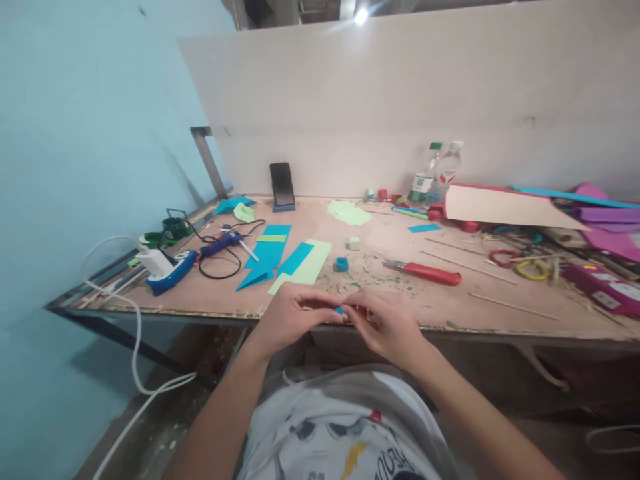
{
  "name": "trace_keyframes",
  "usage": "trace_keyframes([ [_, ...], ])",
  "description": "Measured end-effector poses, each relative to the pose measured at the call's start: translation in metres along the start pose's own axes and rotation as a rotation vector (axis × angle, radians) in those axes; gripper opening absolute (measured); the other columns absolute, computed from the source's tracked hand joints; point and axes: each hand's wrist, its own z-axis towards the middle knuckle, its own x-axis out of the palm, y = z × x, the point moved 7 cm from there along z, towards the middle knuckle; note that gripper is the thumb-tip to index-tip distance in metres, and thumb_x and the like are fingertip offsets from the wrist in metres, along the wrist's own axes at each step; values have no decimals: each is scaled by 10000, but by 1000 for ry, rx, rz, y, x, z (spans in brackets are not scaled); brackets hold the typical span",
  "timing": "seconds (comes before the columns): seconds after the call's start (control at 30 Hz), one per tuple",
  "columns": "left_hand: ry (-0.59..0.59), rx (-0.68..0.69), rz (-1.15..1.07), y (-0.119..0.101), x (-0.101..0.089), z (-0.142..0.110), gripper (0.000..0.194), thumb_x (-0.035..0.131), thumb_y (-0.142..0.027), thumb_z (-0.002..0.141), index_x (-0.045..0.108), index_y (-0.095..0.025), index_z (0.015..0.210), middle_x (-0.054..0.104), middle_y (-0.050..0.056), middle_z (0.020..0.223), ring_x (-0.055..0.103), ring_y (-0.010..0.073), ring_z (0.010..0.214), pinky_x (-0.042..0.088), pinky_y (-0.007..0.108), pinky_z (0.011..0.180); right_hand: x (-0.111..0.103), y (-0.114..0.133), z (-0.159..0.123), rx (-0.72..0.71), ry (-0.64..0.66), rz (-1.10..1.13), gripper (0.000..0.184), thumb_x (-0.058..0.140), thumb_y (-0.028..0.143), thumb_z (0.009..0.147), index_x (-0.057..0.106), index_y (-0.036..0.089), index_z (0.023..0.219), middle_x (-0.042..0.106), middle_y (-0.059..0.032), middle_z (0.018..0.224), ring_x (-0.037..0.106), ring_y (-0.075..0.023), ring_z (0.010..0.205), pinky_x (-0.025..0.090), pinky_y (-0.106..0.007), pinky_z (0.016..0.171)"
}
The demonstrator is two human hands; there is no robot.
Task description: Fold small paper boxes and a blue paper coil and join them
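Observation:
At the table's front edge, my left hand (299,311) and my right hand (383,320) meet with fingertips pinched together. Between them shows a small blue piece (339,310), mostly covered by the fingers, so its full shape is hidden. Just beyond the hands sits a small blue cube (342,264), with a pale green cube (354,243) behind it. A red-handled utility knife (431,273) lies to the right of these, blade pointing left. Pale green paper (313,265) and blue paper (270,250) are spread to the left.
A blue glue gun (221,243) with its cable and a blue power strip (171,272) occupy the left side. A phone (283,185) stands at the back. Thin wooden sticks (470,267), red-handled scissors (505,257) and a purple device (605,290) lie right. Two bottles (425,175) stand behind.

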Motion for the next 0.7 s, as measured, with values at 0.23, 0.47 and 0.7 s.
trace_keyframes([
  [0.23, -19, 8, -6, 1, -1, -3, 94, 870, -159, 746, 881, -185, 836, 844, 56, 820, 787, 195, 747, 632, 230, 708, 0, -4, 0, 40, 28, 78, 126, 605, 173, 1029, 690, 194, 939, 738, -40, 767, 642, -145, 633, 473, -258, 593],
  [0.47, -69, 1, -23, 0, -2, -1, 79, 885, -178, 701, 858, -159, 773, 824, 63, 752, 757, 195, 674, 625, 254, 658, -2, 1, 7, 82, 116, 203, 158, 583, 142, 1014, 730, 196, 987, 743, -38, 797, 637, -136, 631, 488, -250, 590],
  [0.7, -29, 32, -42, 1, 0, -2, 48, 868, -155, 730, 849, -169, 771, 811, 34, 733, 746, 161, 674, 601, 209, 645, -2, -2, 7, 123, 138, 261, 149, 619, 180, 1012, 749, 193, 940, 742, -26, 775, 647, -132, 633, 491, -237, 588],
])
